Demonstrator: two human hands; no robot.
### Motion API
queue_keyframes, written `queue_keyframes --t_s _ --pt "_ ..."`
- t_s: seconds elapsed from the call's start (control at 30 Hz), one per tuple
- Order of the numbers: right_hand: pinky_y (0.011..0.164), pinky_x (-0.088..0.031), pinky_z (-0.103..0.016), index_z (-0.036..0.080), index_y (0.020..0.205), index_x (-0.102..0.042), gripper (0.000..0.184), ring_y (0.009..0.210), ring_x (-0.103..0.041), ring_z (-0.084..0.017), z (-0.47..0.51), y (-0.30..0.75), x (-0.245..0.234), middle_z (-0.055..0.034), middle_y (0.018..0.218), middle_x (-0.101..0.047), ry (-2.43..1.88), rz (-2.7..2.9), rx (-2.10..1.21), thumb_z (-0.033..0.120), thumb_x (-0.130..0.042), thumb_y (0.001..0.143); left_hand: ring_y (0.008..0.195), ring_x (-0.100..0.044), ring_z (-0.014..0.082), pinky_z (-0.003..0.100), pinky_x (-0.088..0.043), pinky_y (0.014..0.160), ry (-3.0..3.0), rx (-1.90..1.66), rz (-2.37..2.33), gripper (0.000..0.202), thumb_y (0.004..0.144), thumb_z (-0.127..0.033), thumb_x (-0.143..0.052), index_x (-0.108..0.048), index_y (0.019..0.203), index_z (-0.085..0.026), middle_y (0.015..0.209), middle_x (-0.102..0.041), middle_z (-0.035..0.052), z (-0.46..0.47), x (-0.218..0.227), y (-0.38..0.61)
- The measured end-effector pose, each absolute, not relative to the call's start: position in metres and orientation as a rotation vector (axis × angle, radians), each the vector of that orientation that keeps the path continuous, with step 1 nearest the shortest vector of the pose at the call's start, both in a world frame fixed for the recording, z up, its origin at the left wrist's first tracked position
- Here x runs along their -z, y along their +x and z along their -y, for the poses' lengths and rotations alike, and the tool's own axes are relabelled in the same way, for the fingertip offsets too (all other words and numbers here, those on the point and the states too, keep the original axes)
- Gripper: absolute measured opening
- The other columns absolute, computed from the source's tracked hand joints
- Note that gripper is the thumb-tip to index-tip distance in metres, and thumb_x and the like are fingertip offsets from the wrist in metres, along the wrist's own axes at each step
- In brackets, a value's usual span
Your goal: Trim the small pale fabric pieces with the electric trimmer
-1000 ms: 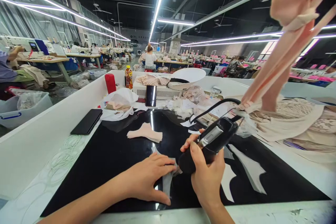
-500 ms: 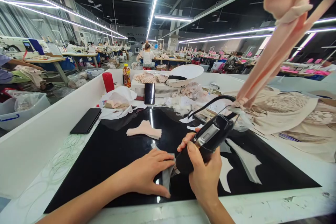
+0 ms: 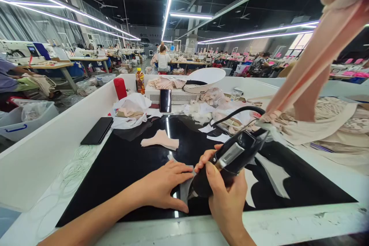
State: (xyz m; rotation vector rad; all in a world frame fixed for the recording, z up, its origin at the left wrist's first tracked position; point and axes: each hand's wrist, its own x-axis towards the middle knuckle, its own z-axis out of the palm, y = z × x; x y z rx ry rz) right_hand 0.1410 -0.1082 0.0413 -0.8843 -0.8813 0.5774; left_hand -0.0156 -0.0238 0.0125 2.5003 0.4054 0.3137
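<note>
— head view, and the biggest thing out there is the white tabletop [image 3: 37,169], walled in by a raised white rim, with a glossy black mat [image 3: 129,161] covering its middle.
— right, and up on the right a long peach fabric [image 3: 317,54] hangs down from above, its lower end meeting a heap of beige lace cloth [image 3: 325,123] on the tabletop's right side.
— back centre, a white vented box [image 3: 175,98] with a white bowl-shaped lid [image 3: 206,77] on top. left of it sits a crumpled white plastic bag [image 3: 131,109].
— now the hands. the left hand [image 3: 161,188] lies flat and open on the mat, fingers spread, pressing down on a grey piece [image 3: 184,188] of cloth, not gripping it.
— and the right hand [image 3: 227,200] is clenched around a black tool [image 3: 230,155], thumb along the top. the tool tilts up to the right, its lower end sitting at the grey piece's edge, just beside the left fingertips.
— a black cable [image 3: 236,112] arcs away from the tool's far end toward the back.
— that grey piece is at the mat's near edge, dead centre, between the two hands.
— smaller stuff: a black tablet [image 3: 96,130] flat at the mat's left edge, a peach cut piece [image 3: 160,140] lying alone mid-mat, well apart from the hands.
— pale cut shapes [image 3: 273,173] lie on the mat right of the tool.
— a dark phone [image 3: 165,100] stands upright against the box, and at the back left a red cup [image 3: 120,87] stands beside a bottle [image 3: 140,80].
</note>
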Motion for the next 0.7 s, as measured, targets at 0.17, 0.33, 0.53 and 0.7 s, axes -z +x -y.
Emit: queue_keyframes --t_s 0.17,0.33,0.53,0.7 --pt "0.07 -0.057 -0.033 0.029 0.116 -0.059 0.032 0.071 -0.066 -0.016 0.109 0.144 -0.042 0.0019 0.088 -0.066 -0.882 0.896 -0.581 0.032 -0.075 0.089 0.14 -0.048 0.0356 0.056 -0.029 0.121 2.487 -0.355 -0.394 0.078 0.08 -0.048 -0.085 -0.054 0.146 -0.022 0.15 -0.053 0.0157 0.024 -0.011 -0.017" --pt "0.067 -0.056 -0.032 0.028 0.115 -0.059 0.034 0.068 -0.065 -0.015 0.11 0.155 -0.045 0.0019 0.088 -0.066 -0.904 0.87 -0.558 0.031 -0.078 0.087 0.133 -0.053 0.0283 0.043 -0.04 0.115 2.425 -0.531 -0.502 0.044 0.088 -0.03 -0.08 -0.066 0.129 -0.022 0.142 -0.06 0.0117 0.022 -0.01 -0.018" --pt "0.067 -0.055 -0.034 0.026 0.11 -0.059 0.033 0.069 -0.063 -0.015 0.114 0.171 -0.052 0.0021 0.085 -0.066 -0.958 0.835 -0.508 0.032 -0.08 0.085 0.102 -0.066 0.0197 0.036 -0.043 0.108 2.469 -0.623 -0.466 0.015 0.101 -0.02 -0.059 -0.074 0.099 -0.02 0.104 -0.072 0.0038 0.019 -0.003 -0.017" --pt "0.065 -0.054 -0.033 0.025 0.107 -0.061 0.039 0.067 -0.062 -0.015 0.115 0.18 -0.058 0.0028 0.081 -0.067 -0.999 0.804 -0.444 0.035 -0.085 0.078 0.086 -0.064 0.0183 0.037 -0.041 0.107 2.508 -0.59 -0.388 0.015 0.099 -0.022 -0.061 -0.075 0.091 -0.023 0.085 -0.069 0.0004 0.026 -0.002 -0.014"
